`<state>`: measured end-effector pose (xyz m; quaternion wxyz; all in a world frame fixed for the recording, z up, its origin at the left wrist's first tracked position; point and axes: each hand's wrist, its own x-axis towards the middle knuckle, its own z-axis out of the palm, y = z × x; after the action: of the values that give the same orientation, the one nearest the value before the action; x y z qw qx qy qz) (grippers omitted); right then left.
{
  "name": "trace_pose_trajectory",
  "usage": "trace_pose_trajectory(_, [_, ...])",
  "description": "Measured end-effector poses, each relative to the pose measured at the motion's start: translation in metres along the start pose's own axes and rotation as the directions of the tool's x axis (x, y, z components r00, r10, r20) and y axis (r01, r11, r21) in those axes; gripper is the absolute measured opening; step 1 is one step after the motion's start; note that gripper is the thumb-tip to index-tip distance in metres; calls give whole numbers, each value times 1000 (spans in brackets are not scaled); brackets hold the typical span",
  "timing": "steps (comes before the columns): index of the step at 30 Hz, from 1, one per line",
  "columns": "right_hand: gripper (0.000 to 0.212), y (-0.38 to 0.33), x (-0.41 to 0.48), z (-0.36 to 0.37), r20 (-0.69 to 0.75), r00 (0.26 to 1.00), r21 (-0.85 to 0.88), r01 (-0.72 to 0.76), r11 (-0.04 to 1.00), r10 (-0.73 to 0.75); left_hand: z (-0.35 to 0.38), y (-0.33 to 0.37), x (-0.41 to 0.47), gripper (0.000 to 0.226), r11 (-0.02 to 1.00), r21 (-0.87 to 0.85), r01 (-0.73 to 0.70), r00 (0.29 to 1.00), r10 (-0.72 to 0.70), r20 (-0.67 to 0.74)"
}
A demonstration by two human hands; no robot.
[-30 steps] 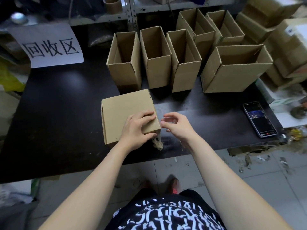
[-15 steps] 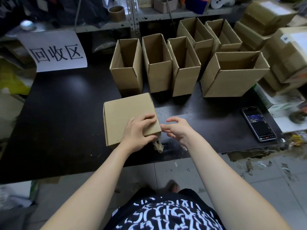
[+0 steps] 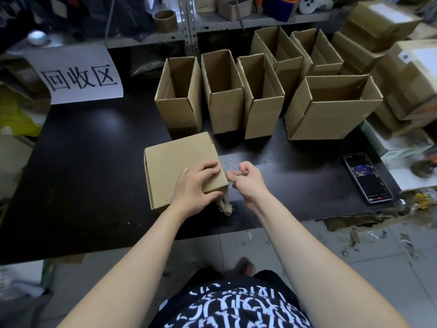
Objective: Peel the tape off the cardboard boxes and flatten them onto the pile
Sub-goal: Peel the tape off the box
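Cardboard box (image 3: 179,162): we found it lying on the black table (image 3: 82,166), near the front edge, with a plain unbroken panel uppermost. It sat just ahead of a row of open boxes (image 3: 222,95) standing upright. The left hand (image 3: 194,188) held its near right corner, fingers laid over the top panel and thumb wrapped round the front face. The right hand (image 3: 248,183) was just beside the box's right edge, thumb tip at the corner and forefinger hooked above it. We could not tell whether any tape was pinched between them. A crumpled wad of tape (image 3: 224,205) lay at that same corner, resting on the table.

We judged the box light and probably empty, stiff along its creases but easily dented on the flat panels. The surface looked dry and not slippery. In our assessment the sound hold was at a corner or edge, as the left hand had it. The pull on the tape should be kept low along the seam so the paper facing did not tear.

Writing: a white sheet (image 3: 80,76) at the back left of the table read 回收区. No brand or print showed on the box. White lettering on the person's dark shirt (image 3: 231,308) was not legible to us. Neither was the lit screen of the phone (image 3: 367,177) at the right.
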<state>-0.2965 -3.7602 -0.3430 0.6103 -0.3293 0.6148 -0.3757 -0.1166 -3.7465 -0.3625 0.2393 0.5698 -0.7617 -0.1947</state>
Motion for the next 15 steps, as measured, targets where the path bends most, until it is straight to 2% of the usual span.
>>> trace_pose_trajectory(3, [37,3,-3,-7,49,995,64,87,994,-91,0,0,2,70,1000,-2,12,1000,-12,-5])
trace_pose_trajectory(5, [33,1,-4,-9,68,993,72,95,993,-100,0,1,3,70,1000,2,12,1000,-12,-9])
trace_pose_trajectory(8, [21,-5,-4,-9,73,993,-29,94,995,-91,0,0,3,69,1000,7,9,1000,-9,4])
trace_pose_trajectory(12, [24,-2,-3,-11,106,984,-175,159,972,-142,0,-1,3,67,1000,-10,17,1000,-17,2])
trace_pose_trajectory(15, [14,0,-6,-14,82,984,-172,172,970,-160,1,-1,3,67,1000,-11,17,1000,-17,0])
